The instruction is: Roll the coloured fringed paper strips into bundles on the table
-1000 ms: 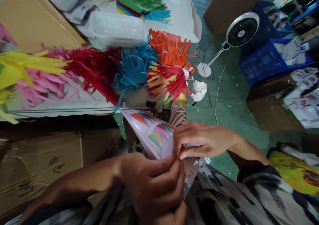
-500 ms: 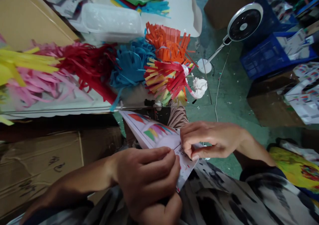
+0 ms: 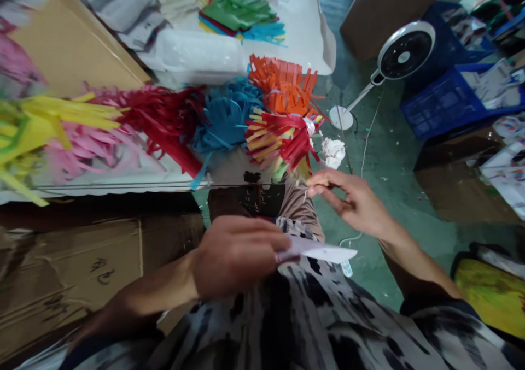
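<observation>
**Q:** Anything legible around the paper in the left hand?

**A:** Nothing readable. Dark handwritten marks on the carton, left of the grip, are too blurred; printed sheets, well right of it, are too small.

This is a paper-craft workshop. Fringed paper lies heaped up, while blue crates of printed sheets and cartons crowd the green floor.

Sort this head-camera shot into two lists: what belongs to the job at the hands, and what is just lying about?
Job in hand:
left hand
folded printed paper, held by the left hand
right hand
red-and-yellow paper fringe, nearest the right hand

Lying about:
desk fan
blue plastic crate
cardboard box
plastic tub
</observation>
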Demonstrator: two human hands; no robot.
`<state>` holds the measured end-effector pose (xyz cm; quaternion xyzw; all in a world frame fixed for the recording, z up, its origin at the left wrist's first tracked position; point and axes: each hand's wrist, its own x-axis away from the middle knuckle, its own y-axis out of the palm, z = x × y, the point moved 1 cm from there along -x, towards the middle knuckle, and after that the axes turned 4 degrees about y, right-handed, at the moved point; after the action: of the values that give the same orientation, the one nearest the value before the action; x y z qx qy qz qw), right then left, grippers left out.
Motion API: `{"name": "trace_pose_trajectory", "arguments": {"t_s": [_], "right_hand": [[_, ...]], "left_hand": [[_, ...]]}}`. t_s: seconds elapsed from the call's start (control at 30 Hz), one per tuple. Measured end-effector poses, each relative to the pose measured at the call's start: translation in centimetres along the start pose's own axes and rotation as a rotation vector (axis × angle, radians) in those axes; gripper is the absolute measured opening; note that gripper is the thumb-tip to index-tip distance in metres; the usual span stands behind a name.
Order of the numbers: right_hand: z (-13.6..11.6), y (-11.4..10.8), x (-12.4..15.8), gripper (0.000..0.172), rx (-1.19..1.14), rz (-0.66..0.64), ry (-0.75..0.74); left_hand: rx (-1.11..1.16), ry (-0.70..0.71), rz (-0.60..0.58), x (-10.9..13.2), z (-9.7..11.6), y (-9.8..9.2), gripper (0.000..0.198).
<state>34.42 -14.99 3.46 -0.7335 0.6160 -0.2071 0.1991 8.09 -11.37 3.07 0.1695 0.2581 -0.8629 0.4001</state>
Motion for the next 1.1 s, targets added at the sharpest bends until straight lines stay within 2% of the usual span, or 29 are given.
{"name": "trace_pose_trajectory", "arguments": {"t_s": [0.03,0.07,0.17,0.27,0.33,0.43,0.57,0.7,0.8,0.9,1.0,1.1], "right_hand": [[0.0,-0.6,0.1,0.024,0.04,0.077,0.012],[-0.1,-1.1,0.1,0.029,0.045,0.118,0.014],[-1.2,-1.5,0.1,0.032,0.02,0.062,-0.08],[-1.8,-0.9,-0.2,0.026,0.052,-0.021,-0.117],[-1.6,-0.4,-0.7,0.022,0.052,-0.046,-0.066],[-1.1,-0.1,-1.1,0.026,0.009,-0.063,0.0],[-0.6,0.0,-1.1,0.027,-0.017,-0.093,0.038],[0.2,0.3,-0.6,0.024,0.079,-0.062,-0.031],[1.1,0.8,-0.4,0.023,0.09,-0.04,-0.032],[1.5,1.0,-1.1,0.023,0.031,-0.035,-0.005],[0.8,1.0,-3.4,0.023,-0.032,-0.012,-0.035],[-0.7,0.7,-6.7,0.03,-0.032,-0.087,-0.107]], "left_hand": [[0.014,-0.033,0.033,-0.4,-0.3,-0.3,0.024],[0.029,-0.076,0.117,-0.7,-0.7,-0.5,0.026],[0.127,-0.217,0.342,-1.6,-2.3,-0.4,0.038],[0.244,-0.341,0.329,-2.5,-3.3,0.2,0.039],[0.325,-0.434,0.286,-3.2,-3.7,0.3,0.041],[0.465,-0.577,0.238,-3.6,-4.3,-0.1,0.034],[0.555,-0.717,0.286,-3.1,-5.5,-0.9,0.035],[0.617,-0.79,0.293,-2.1,-6.4,-0.8,0.035],[0.634,-0.798,0.326,-1.7,-6.6,-0.8,0.036],[0.542,-0.716,0.299,-2.0,-6.4,-1.8,0.038],[0.303,-0.564,0.324,-2.7,-6.0,-3.3,0.035],[-0.009,-0.404,0.482,-3.2,-6.1,-4.1,0.029]]}}
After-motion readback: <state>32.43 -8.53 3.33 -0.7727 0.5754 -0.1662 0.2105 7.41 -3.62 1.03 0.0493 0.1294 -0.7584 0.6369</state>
